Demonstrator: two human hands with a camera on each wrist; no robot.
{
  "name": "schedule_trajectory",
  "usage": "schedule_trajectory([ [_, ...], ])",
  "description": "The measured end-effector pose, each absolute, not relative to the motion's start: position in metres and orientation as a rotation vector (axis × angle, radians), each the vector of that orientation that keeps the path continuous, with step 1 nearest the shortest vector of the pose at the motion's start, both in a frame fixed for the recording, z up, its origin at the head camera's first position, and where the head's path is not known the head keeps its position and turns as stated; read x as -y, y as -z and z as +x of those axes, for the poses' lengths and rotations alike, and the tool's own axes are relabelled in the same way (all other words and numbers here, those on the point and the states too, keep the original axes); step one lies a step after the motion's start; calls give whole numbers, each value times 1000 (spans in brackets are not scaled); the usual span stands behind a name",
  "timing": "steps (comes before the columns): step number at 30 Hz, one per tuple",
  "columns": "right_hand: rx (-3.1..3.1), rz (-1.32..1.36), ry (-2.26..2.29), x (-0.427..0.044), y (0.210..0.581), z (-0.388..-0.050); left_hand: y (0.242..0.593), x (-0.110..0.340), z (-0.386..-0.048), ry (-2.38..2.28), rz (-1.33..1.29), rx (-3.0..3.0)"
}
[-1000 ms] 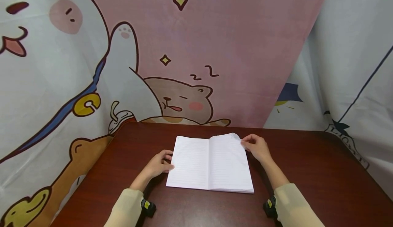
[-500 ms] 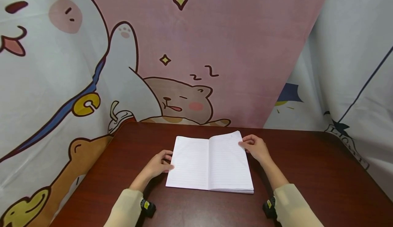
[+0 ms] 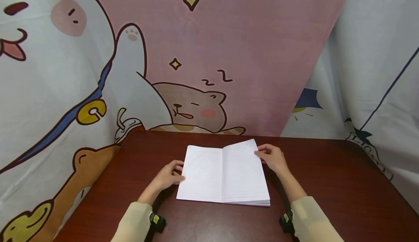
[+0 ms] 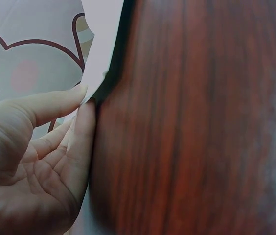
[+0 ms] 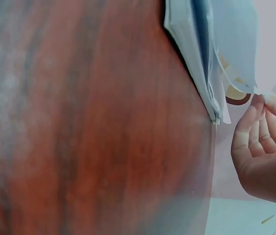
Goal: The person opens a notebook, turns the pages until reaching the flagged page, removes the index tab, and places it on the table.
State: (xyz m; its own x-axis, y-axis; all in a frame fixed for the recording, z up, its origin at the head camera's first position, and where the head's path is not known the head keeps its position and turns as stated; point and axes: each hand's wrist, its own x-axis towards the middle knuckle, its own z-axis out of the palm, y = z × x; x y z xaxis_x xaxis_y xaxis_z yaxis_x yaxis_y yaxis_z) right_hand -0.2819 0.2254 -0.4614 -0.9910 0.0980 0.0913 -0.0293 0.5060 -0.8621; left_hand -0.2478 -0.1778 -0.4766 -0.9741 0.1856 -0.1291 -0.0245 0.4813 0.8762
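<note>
Notebook (image 3: 203, 176) lay open at the lower centre of the head frame, left hand (image 3: 167, 174) pinching its left edge, right hand (image 3: 274, 158) pinching a raised page (image 3: 244, 174) by its outer edge; a light pinch and a steady left side seemed best against creasing

right fingers (image 5: 243, 138) pinch raised page (image 5: 236, 41) at corner; notebook pages (image 5: 184, 36) beneath, on reddish-brown table (image 5: 108, 117).

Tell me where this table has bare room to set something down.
Bare tabletop lies right of the right hand, left of the left hand, and on the near side of the open lined notebook, between the wrist cameras. Crowded: the notebook's side edges, one pinched by each hand.
</note>
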Motion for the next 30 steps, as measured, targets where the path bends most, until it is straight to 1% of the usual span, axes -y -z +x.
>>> schedule_trajectory([
  [10, 2615, -61, -1382, -220, 459, -280, 475, 178, -243, -1503, 148, -2524],
  [30, 2522, 65, -1808, -219, 450, -273, 474, 178, -245, -1510, 156, -2515],
])
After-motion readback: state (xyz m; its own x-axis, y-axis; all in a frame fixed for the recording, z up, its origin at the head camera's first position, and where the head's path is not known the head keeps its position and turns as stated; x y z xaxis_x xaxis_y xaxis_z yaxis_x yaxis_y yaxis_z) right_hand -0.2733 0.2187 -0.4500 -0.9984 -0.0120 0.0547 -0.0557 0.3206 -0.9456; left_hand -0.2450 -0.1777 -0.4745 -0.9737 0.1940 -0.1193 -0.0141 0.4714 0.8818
